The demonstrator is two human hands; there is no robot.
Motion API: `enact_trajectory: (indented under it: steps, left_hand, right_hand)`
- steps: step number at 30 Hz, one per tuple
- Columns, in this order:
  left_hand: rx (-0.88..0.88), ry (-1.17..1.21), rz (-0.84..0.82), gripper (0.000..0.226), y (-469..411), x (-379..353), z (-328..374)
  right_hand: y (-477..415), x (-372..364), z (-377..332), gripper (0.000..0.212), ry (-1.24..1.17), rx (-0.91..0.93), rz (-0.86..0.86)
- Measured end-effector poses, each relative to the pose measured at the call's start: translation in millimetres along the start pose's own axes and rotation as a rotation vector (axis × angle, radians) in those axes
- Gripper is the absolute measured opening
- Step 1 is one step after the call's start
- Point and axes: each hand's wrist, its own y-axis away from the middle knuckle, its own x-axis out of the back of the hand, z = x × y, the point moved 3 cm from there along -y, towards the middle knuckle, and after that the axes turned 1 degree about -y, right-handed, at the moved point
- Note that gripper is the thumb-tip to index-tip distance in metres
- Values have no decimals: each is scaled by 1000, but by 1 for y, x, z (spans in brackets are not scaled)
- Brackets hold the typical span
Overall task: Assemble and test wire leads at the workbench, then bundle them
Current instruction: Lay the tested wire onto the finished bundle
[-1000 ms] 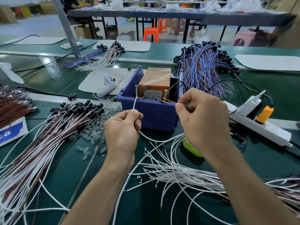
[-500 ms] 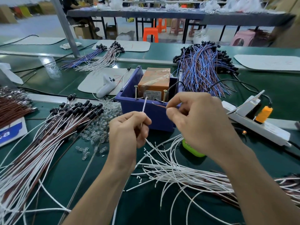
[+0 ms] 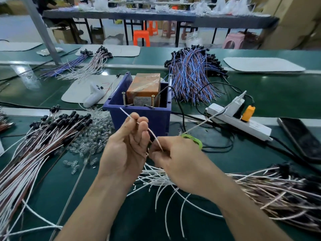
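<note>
Left hand [image 3: 125, 150] raised, palm toward the viewer, fingers [image 3: 143, 126] pinching a white wire [image 3: 155, 137] whose tip pokes above them. Right hand [image 3: 175, 159] pinches it just below with curled fingers, above the worktop [image 3: 144, 216].

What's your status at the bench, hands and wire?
Left hand pinches white wire, tip up. Right hand pinches its lower end. Nothing blocking; blue bin close behind.

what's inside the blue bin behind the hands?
An orange box wrapped in clear tape sits in the blue bin; two screws stand upright at its front and a black cable runs in. The bin's floor and box's base are hidden by the front wall.
</note>
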Motion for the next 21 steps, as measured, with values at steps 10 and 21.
enact_trajectory:
  steps: [10,21]
  left_hand:
    - [-63,-260,80,24,-2,10,0]
    - [-207,-1416,343,22,-8,29,-19]
  right_hand:
    - [36,81,12,13,457,38,290]
    - [77,50,99,10,615,-333,23]
